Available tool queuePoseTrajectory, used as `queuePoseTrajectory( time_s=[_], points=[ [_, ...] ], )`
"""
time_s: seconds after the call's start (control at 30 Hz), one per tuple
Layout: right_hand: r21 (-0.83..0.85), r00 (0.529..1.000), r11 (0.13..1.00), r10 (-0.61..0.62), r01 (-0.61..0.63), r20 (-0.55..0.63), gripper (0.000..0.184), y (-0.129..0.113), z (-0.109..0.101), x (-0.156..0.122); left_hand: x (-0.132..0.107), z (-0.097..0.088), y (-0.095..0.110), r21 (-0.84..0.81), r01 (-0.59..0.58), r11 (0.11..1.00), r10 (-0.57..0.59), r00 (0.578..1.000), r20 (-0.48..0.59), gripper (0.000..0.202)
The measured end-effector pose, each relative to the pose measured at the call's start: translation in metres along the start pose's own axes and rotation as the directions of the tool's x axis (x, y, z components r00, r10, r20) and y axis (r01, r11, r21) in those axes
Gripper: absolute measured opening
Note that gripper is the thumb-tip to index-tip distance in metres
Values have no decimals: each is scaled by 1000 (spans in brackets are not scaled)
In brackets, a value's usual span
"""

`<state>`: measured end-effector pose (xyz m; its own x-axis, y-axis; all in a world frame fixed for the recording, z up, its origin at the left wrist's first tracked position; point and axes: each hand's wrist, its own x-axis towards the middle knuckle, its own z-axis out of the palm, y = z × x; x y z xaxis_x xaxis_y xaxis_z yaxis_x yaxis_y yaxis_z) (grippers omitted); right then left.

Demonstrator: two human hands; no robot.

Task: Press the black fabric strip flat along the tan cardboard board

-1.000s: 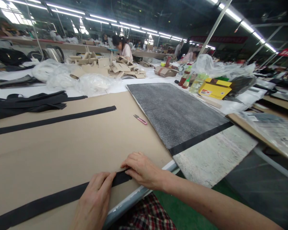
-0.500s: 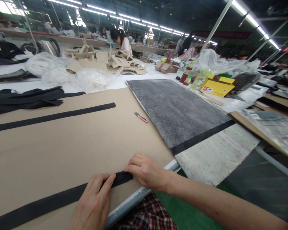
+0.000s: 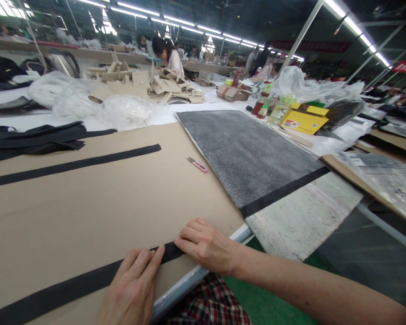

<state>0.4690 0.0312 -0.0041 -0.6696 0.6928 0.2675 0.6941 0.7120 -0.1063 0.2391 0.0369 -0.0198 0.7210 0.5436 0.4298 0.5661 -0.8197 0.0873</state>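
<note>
A long black fabric strip [image 3: 71, 286] runs along the near edge of the brown board [image 3: 98, 216]. My left hand [image 3: 135, 282] rests over this strip, its bent fingers close together and pressing the folded upper edge. At the strip's right end, my right hand [image 3: 205, 243] has its fingers curled in a pinch on the tip. A short bit of strip shows between the two hands; what lies under the fingertips is hidden. Farther up the board is a second black strip [image 3: 74, 166], lying flat. Pink-handled thread snips [image 3: 197, 164] lie near the board's right side.
A dark grey speckled sheet [image 3: 246, 153] with a black band sits right of the board. Black strips [image 3: 37, 140] are piled at left. Behind are plastic bags [image 3: 125, 108], cardboard scraps [image 3: 169, 85], bottles [image 3: 261, 100] and a yellow box [image 3: 304, 118]. A person [image 3: 174, 61] is farther back.
My left index finger lies slightly straighter along the strip. My right hand keeps its pinch on the end, almost unmoved. The whole view has shifted a little.
</note>
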Motion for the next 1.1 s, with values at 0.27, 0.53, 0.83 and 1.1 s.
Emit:
queuePoseTrajectory(
  time_s=[0.27,0.53,0.83,1.1],
  points=[
    [-41,999,998,-39,40,19,18,-2,-4,0,1,2,2,71,-18,997,15,999,40,49],
    [-35,1000,999,-5,6,26,21,-3,-6,-7,1,4,10,124,8,992,-24,992,125,62],
    [138,966,963,244,-231,-83,34,-2,-13,-21,-1,4,15,161,45,986,-74,981,181,72],
    [72,981,981,171,-178,86,36,-16,-12,-18,-8,7,15,228,-5,974,9,1000,-15,47]
  ],
)
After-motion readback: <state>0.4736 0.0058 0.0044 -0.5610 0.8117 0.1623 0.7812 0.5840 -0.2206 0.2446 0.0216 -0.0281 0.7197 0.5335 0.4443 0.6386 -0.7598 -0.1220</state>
